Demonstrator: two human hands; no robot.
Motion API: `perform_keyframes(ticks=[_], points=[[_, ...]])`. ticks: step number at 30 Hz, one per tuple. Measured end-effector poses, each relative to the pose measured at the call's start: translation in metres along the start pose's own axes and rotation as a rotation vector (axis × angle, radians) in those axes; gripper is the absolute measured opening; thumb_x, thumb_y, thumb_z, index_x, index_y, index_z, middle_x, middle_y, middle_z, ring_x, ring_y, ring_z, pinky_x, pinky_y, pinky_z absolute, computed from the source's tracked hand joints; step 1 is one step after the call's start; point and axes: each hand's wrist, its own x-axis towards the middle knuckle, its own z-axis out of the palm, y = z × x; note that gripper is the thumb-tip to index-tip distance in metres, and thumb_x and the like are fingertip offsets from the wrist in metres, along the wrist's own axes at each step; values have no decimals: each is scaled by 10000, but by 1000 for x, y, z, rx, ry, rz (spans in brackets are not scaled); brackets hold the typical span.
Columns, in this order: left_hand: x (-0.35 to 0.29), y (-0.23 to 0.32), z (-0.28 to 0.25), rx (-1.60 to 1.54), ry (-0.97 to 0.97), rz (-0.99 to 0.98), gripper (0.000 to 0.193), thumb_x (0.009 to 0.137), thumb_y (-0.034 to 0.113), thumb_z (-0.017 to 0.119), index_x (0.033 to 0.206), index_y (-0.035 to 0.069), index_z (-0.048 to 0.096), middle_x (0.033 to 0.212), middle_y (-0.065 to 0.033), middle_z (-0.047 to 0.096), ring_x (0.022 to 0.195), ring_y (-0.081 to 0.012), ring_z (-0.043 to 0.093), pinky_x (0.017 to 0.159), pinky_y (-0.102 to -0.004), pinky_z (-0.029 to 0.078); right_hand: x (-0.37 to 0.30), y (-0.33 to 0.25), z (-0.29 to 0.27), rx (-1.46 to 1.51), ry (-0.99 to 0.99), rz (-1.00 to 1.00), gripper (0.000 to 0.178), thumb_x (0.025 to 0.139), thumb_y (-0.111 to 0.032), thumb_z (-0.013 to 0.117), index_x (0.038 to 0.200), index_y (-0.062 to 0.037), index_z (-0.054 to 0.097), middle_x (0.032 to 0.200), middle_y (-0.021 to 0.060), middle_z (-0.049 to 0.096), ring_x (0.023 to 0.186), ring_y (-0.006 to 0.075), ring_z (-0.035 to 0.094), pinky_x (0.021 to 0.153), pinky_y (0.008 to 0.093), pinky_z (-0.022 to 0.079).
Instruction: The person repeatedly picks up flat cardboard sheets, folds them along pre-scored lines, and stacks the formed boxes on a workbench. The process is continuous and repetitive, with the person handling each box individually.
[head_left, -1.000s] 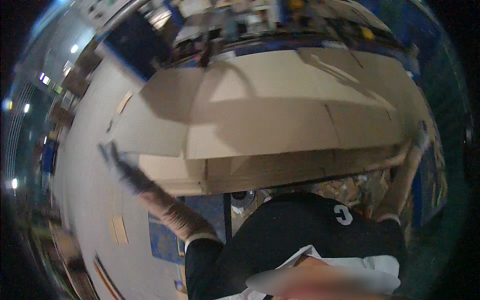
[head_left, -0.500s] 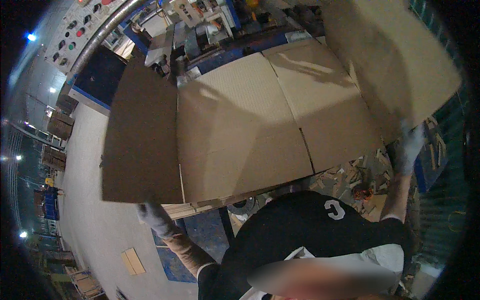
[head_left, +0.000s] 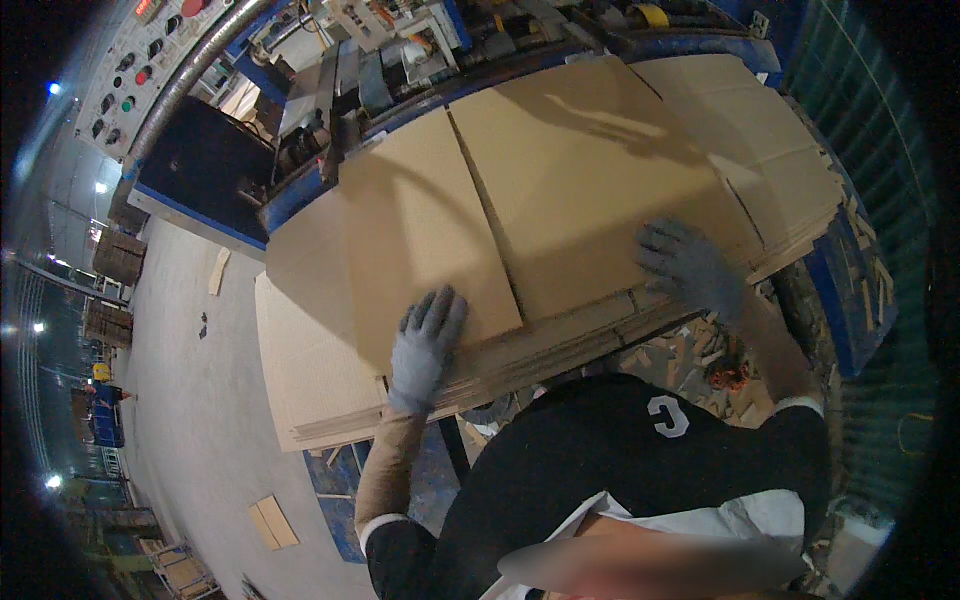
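Note:
A large brown cardboard sheet (head_left: 590, 190) with dark slots and crease lines lies flat before me, against the machine's front edge. Beneath it, more flat sheets form a stack (head_left: 310, 400), whose layered edges show along the near side. My left hand (head_left: 424, 345), in a grey glove, rests on the near left part of the sheet with its fingers stretched out. On the right, my gloved right hand (head_left: 685, 262) lies on the sheet near its front edge, fingers spread. Neither hand grips anything.
Beyond the sheet stands a blue machine (head_left: 520, 40) with rollers and metal parts. A control panel (head_left: 140, 75) with buttons is at the upper left. Cardboard scraps (head_left: 690, 360) lie below the stack's near edge. A cut cardboard piece (head_left: 273, 522) lies on the grey floor.
The sheet, held up with its sides raised half a second ago, now lies flat on the stack. My hands have moved from its outer edges inward onto its top, fingers outstretched.

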Motion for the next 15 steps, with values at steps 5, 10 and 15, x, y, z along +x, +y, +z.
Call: perform_keyframes(ticks=[5,10,15], points=[[39,-48,26,57,147,6,603,754,66,538,1351,113,469,1331,-163,495,1195,-352,480,971,-470,401,51,49,8,2,121,-47,550,850,-499,568,1183,-62,572,1329,133,511,1259,328,434,1074,475,301],[103,-112,46,101,184,-175,679,761,235,668,1380,106,422,1372,-160,466,1230,-350,454,984,-479,380,128,91,26,9,33,55,640,855,-581,506,1241,-73,554,1331,153,503,1216,348,458,1049,446,328],[154,-136,63,517,183,-572,896,764,482,683,1420,18,287,1438,-211,372,1334,-387,336,1045,-575,282,166,115,42,-120,336,232,569,856,-474,569,1251,-64,548,1325,186,500,1179,365,486,1008,438,381]])
